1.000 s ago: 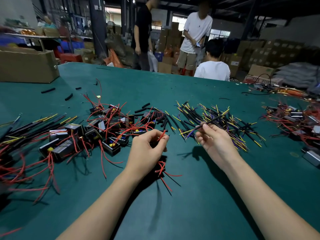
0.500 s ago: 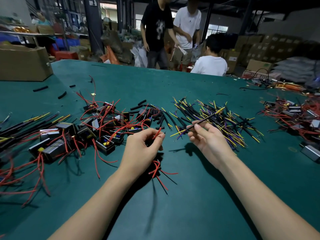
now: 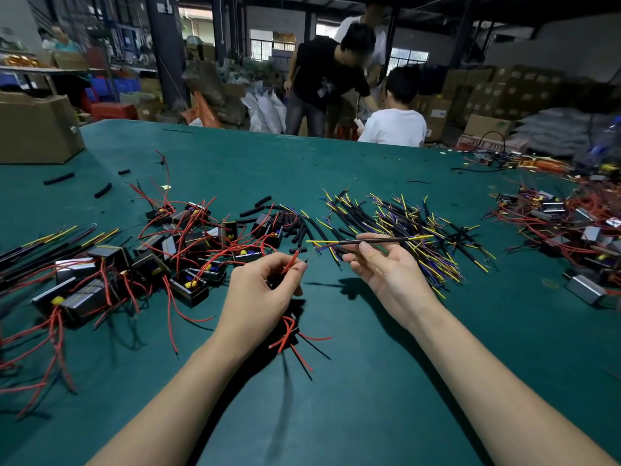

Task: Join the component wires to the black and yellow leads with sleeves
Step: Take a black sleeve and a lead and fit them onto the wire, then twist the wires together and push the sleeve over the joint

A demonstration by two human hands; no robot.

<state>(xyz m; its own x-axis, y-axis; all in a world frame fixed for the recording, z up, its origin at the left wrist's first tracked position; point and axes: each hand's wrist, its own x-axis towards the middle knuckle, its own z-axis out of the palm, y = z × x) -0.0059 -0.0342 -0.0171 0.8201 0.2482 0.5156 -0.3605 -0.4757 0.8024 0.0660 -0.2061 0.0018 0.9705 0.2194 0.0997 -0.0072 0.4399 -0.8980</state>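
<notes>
Lifted clear of the lead pile (image 3: 403, 223), the right hand (image 3: 386, 267) now pinches one black-and-yellow lead (image 3: 369, 240) level.
Left hand (image 3: 265, 287) grips a component's red wire (image 3: 291, 260); a cardboard box (image 3: 37, 129), contents unseen, sits on the desk (image 3: 336, 415).

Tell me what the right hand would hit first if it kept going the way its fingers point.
The right hand points up-left, toward the left hand. First in line looks like the red wire pinched there, though the lead it carries would probably touch first; depth is uncertain.

A green-topped table (image 3: 369, 415) carries red-wired components (image 3: 188, 260), black-and-yellow leads (image 3: 413, 223) and loose black sleeves (image 3: 102, 190).
</notes>
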